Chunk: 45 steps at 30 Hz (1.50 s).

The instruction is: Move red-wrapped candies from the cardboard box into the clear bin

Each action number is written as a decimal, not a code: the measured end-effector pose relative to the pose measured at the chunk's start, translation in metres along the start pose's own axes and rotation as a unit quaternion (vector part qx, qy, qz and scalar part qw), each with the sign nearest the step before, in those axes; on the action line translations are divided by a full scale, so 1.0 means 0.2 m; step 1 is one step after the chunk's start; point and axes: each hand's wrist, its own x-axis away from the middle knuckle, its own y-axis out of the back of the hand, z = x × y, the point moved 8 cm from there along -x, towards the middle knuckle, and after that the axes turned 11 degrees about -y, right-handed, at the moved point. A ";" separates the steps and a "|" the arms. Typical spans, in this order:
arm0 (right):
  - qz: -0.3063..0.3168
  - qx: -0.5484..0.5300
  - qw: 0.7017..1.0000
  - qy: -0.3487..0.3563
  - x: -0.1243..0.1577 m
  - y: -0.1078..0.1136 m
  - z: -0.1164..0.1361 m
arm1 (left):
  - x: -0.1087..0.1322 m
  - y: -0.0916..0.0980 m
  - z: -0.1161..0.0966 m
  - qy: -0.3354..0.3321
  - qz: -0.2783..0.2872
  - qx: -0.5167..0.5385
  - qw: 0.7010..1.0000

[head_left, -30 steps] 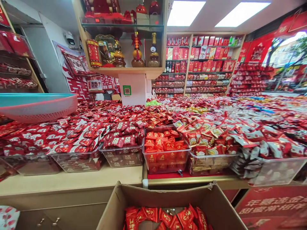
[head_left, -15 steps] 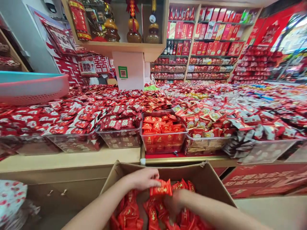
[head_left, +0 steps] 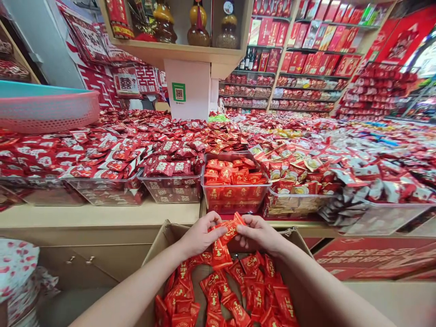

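My left hand (head_left: 203,234) is closed on red wrapped candies (head_left: 221,254) with gold print, at least two of them, one hanging below the other. With thumb and fingers, my right hand (head_left: 257,232) pinches the right end of the upper candy (head_left: 230,228). Both hands are over the far part of an open cardboard box (head_left: 303,245). Many loose red candies (head_left: 238,309) of the same kind lie in the box below. Just beyond my hands, a clear plastic bin (head_left: 235,195) holds a neat stack of similar red packets.
More clear bins of wrapped sweets line the counter (head_left: 102,220), left and right of the middle bin. A pink and blue basket (head_left: 51,109) sits at the left. Above hangs a wooden display shelf (head_left: 177,54). A strawberry-patterned cover (head_left: 17,272) is at lower left.
Both hands have risen from inside the box toward its far edge. My right hand has come out of the candies and now grips the candy's end. The view has shifted slightly.
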 end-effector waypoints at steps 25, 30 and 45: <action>-0.126 -0.065 0.985 0.101 0.05 -0.07 0.05 | 0.03 0.01 0.05 0.064 -0.102 0.195 0.973; -0.133 -0.156 0.976 0.073 0.03 -0.05 0.01 | 0.03 -0.05 0.05 0.031 -0.087 0.182 0.979; -0.095 -0.143 0.981 0.090 0.02 -0.04 0.01 | 0.02 -0.05 0.00 -0.004 -0.007 0.093 0.996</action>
